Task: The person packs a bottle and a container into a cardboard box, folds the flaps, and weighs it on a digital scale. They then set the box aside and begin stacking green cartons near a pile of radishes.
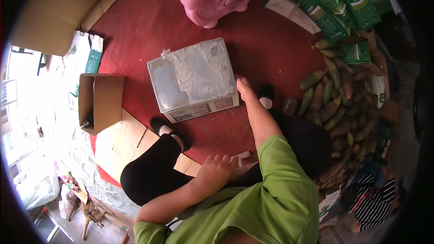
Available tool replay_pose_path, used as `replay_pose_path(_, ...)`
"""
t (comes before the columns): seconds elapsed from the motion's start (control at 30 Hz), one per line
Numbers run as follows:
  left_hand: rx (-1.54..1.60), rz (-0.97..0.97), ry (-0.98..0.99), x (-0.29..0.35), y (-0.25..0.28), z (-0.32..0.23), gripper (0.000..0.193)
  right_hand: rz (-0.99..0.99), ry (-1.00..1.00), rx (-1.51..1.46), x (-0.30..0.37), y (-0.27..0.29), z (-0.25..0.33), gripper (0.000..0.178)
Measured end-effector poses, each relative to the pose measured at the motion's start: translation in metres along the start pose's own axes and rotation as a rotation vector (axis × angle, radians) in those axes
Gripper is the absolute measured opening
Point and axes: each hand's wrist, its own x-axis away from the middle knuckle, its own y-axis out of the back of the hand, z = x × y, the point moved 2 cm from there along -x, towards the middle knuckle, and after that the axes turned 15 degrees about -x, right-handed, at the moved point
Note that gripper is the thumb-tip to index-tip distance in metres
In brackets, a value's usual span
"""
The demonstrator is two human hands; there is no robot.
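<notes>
A pale grey box (199, 72) stands on the red floor before me, its top patched with crinkled, torn whitish covering and its front side printed. My right hand (244, 89) is at the box's right edge with its fingers bent against it; some fingertips are hidden. Close to my body, my left hand (216, 171) rests over my lap, palm down, fingers slightly apart. Beside its fingertips is a small whitish strip (244, 155); whether they touch it I cannot tell.
Many long green and reddish-brown radish-like roots (334, 104) are heaped at right. Green printed cartons (332, 7) stand behind them. Ahead is a pink bird-shaped plastic object (221, 0). An opened brown carton (106, 101) stands left. Another person in a striped top (373, 203) is at lower right.
</notes>
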Motion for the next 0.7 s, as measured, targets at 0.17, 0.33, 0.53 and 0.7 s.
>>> replay_pose_path(0.17, 0.01, 0.001, 0.005, 0.0, -0.006, -0.002, 0.036, 0.047, -0.002, -0.043, -0.012, -0.004, -0.006, 0.04)
replay_pose_path(0.33, 0.035, 0.09, 0.011, -0.004, -0.004, -0.005, 0.037, 0.14, 0.02, -0.159, -0.029, 0.001, -0.002, 0.044)
replay_pose_path(0.53, 0.029, 0.082, 0.028, 0.002, -0.005, -0.001, 0.039, 0.089, -0.149, -0.074, -0.008, -0.022, 0.007, 0.052)
replay_pose_path(0.7, 0.044, 0.098, 0.02, 0.0, -0.005, -0.004, 0.039, 0.124, -0.118, -0.157, -0.028, -0.002, -0.009, 0.059)
